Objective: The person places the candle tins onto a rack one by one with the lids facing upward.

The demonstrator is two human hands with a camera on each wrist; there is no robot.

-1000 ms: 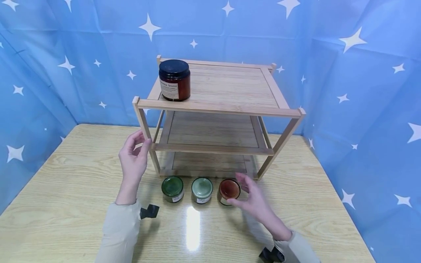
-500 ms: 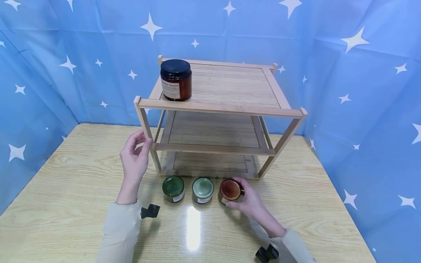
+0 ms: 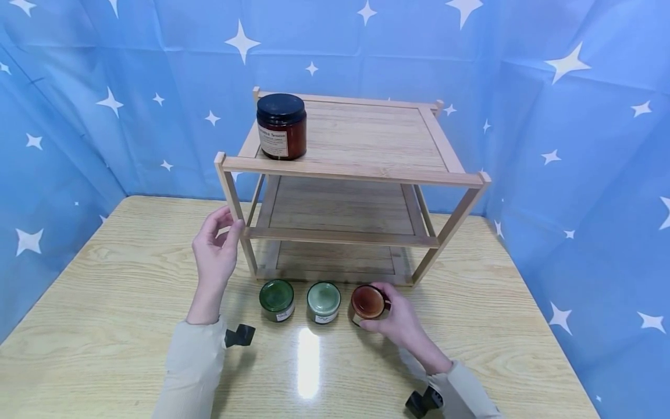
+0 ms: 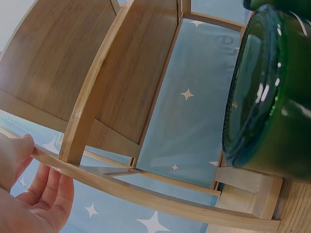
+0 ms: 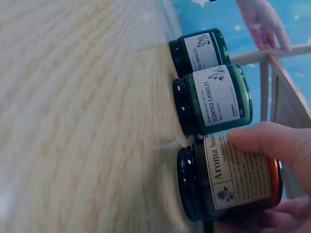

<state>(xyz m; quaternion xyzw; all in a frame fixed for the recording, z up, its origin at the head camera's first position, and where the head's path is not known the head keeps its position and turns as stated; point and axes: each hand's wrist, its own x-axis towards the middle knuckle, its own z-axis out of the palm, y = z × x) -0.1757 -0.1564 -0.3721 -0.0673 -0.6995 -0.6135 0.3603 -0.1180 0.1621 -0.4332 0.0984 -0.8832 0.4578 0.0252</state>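
Three glass scented candles stand upside down on their black lids, in a row before a wooden shelf rack [image 3: 356, 171]. They are a dark green candle [image 3: 276, 295], a pale green candle [image 3: 324, 299] and an amber candle [image 3: 368, 301]. My right hand [image 3: 402, 321] grips the amber candle, thumb on its near side and fingers behind it. In the right wrist view, the thumb lies across the printed label [image 5: 238, 174]. My left hand [image 3: 216, 241] pinches the rack's front left post [image 4: 126, 191] between thumb and fingers, close to the middle shelf.
A larger amber jar [image 3: 282, 128] with a black lid stands upright at the left of the rack's top shelf. The wood-grain table [image 3: 104, 302] carries everything. A blue star-patterned cloth [image 3: 173, 87] hangs behind and along the sides.
My right hand has come in leftward onto the amber candle, and its spread thumb and fingers have closed around it. The left hand stays at the post.
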